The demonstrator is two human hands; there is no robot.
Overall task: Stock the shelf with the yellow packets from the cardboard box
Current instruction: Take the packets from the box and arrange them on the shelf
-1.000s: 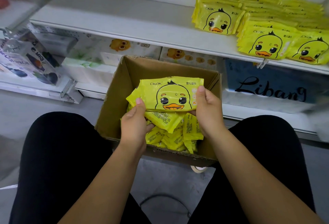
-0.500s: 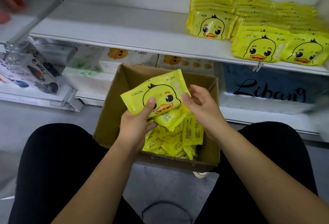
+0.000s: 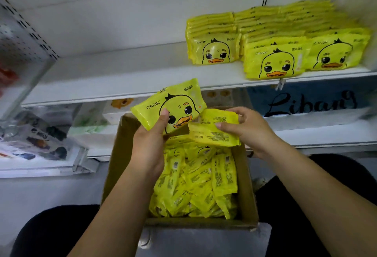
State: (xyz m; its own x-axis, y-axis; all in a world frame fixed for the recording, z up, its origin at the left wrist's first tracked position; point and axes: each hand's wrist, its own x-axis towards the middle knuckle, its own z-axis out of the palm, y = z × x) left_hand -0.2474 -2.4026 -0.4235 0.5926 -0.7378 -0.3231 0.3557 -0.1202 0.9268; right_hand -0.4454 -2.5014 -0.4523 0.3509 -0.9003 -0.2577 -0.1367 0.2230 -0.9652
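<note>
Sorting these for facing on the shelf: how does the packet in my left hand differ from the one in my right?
The left-hand packet shows its duck face; the right-hand packet shows its printed back. The left-hand packet tilts up toward the shelf; the right-hand packet sits lower, nearly level. Both are yellow and held above the cardboard box.

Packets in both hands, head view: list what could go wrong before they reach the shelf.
1. The left hand grips the duck-face packet by one lower corner, tilted; it might slip back into the cardboard box.
2. The right hand holds back-side-up packets; they could get shelved face down, unlike the shelf stacks.
3. The front stack sits at the shelf edge; a nudge may tip it off.
</note>
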